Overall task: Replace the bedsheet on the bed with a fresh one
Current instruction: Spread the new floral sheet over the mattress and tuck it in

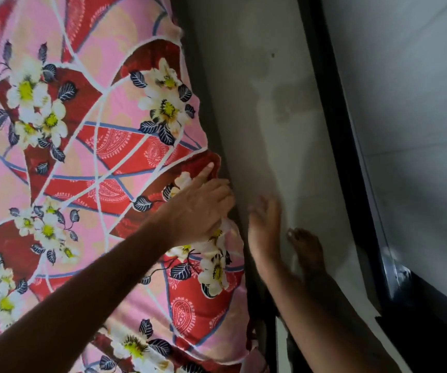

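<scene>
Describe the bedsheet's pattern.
The bedsheet is pink and red with white flowers, dark leaves and paisley patches; head view.

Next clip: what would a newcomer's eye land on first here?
The pink-and-red floral bedsheet fills the left half of the view. At its right edge, the left hand presses on the cloth, one finger stretched out. The right hand, blurred, is beside it against the grey wall.

One head-worn view looks steeply down from close above both hands (233, 219), over the bed's (82, 157) edge, with floor (270, 103) beyond and right of them.
</scene>
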Available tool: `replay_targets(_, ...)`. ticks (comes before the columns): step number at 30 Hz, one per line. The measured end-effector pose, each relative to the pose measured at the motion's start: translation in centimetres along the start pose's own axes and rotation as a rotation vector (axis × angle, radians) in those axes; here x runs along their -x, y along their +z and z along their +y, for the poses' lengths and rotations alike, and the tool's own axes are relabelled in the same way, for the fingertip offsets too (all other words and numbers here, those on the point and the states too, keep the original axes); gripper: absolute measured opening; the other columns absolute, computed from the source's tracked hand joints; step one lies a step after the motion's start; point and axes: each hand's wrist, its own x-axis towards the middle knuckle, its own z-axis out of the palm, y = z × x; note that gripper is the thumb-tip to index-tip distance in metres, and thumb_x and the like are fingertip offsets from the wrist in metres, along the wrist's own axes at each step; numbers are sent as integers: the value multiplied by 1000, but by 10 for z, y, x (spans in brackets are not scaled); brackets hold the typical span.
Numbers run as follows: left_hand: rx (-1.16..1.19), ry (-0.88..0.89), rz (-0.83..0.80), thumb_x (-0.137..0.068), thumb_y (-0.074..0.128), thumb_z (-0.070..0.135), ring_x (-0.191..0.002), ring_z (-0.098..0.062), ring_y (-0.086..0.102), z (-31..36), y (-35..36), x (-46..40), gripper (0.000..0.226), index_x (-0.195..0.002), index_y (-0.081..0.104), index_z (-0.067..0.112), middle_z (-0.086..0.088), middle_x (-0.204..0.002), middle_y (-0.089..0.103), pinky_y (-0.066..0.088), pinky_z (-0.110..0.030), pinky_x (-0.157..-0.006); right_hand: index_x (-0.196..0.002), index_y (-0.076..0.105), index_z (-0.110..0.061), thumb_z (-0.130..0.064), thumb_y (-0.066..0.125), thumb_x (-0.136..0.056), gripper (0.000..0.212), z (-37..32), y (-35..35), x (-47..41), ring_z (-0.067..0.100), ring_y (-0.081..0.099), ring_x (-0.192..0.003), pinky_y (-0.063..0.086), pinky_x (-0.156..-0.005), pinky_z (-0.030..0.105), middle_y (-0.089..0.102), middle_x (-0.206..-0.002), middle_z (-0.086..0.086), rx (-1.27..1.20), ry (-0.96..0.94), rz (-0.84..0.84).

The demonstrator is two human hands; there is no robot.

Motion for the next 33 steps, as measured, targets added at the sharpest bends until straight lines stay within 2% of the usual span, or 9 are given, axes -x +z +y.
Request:
replay_targets(4,-264,177,-373,-103,34,57,-136,-36,46,1,-1,-5,54,-141,50,23,-12,-145,53,22,-62,-117,-124,63,-45,-70,36,-95,47,-28,-18,92,44,60,-116,43,-109,30,61,-124,30,-30,-293,-251)
replay_targets(7,-287,194,-495,-101,27,64,-141,-38,40,0,12,-21,61,-148,42,27,-9,-151,48,23,-62,-115,-138,29,-66,-52,36,-102,40,7,5,90,7,34,-143,31,-118,40,38,-153,-13,13,-195,-373)
replay_targets(11,-344,224,-545,-102,27,61,-129,-32,47,-1,12,-38,59,-143,47,24,-7,-146,48,31,-54,-108,-140,34,-51,-30,39,-107,40,39,21,62,-19,39,-128,38,-102,12,40,-132,-49,-148,10,-458)
replay_targets(16,-360,149,-653,-101,23,65,-134,-29,42,6,6,-49,64,-141,51,24,-6,-146,48,28,-51,-111,-127,54,-31,-29,46,-104,24,43,17,43,5,67,-106,53,-80,19,66,-119,-6,-270,184,-485)
replay_targets(19,-391,97,-673,-99,25,69,-135,-30,42,13,10,-50,67,-140,54,23,-7,-143,51,27,-53,-112,-136,50,-24,-44,50,-99,42,41,18,41,10,68,-105,55,-82,24,66,-121,-2,-275,259,-531)
replay_targets(23,-376,112,-616,-102,36,59,-129,-30,47,11,11,-47,53,-135,55,22,-6,-138,55,31,-52,-109,-128,49,-29,-47,40,-103,31,30,23,33,11,68,-98,55,-85,29,67,-112,-4,-151,326,-611)
replay_targets(26,-328,111,-535,-102,38,54,-123,-29,51,10,12,-44,48,-135,49,20,-7,-131,59,35,-49,-106,-140,43,-30,-59,36,-98,52,30,21,27,17,64,-108,51,-97,42,63,-128,2,57,281,-638)
replay_targets(28,-306,102,-500,-101,37,55,-121,-29,53,10,14,-42,50,-136,46,20,-7,-129,61,37,-48,-104,-138,46,-30,-52,39,-100,45,36,12,28,15,64,-109,53,-94,40,63,-128,0,68,194,-645)
replay_targets(33,-332,100,-469,-101,39,55,-129,-28,43,10,17,-42,48,-133,56,22,-9,-146,42,39,-47,-103,-119,60,-40,-33,50,-90,32,78,-34,47,2,57,-116,49,-94,25,54,-127,-8,51,27,-292)
